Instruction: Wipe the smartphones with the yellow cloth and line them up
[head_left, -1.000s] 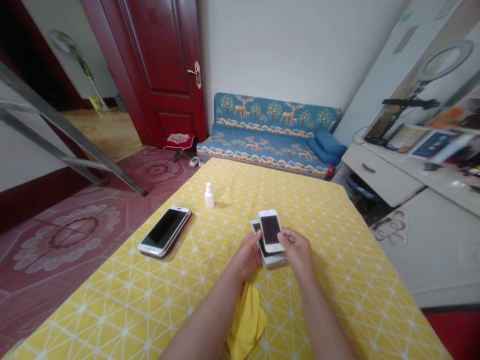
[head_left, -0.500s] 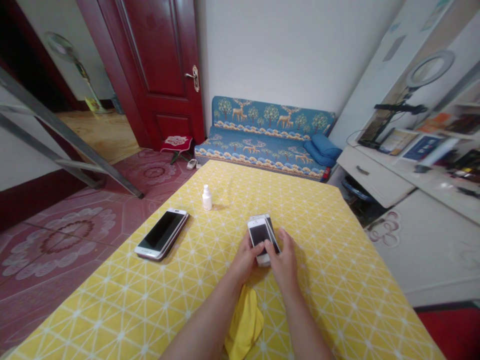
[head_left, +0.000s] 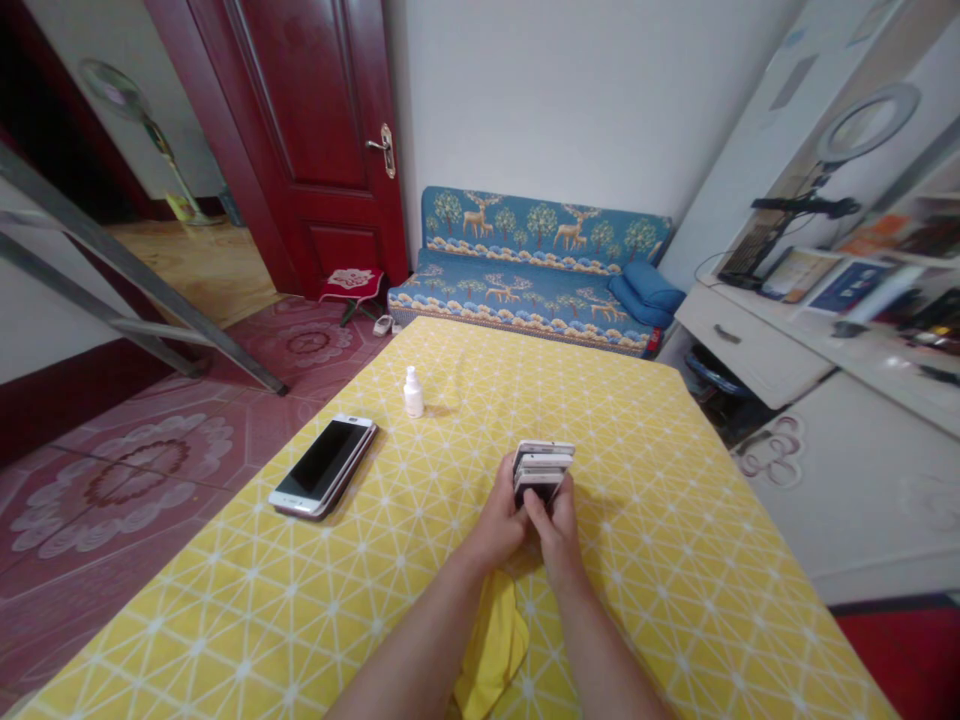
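A stack of several smartphones is gripped between my two hands, tilted up so that their top edges show one behind another. My left hand wraps the stack's left side. On the right side, my right hand closes round it, with a thumb on the front phone's dark screen. The lower ends of the phones are hidden by my hands. Beneath my forearms lies a yellow cloth on the table. Farther left, a large white smartphone with a black screen rests on top of another flat device.
A small white spray bottle stands upright near the table's far left part. The yellow patterned tablecloth covers the table. Beyond it is a blue sofa, and a white cabinet stands at the right.
The stack of phones, lying almost flat before, has been tipped up and shifted slightly right. Both hands have moved with it and now close more tightly round its sides.
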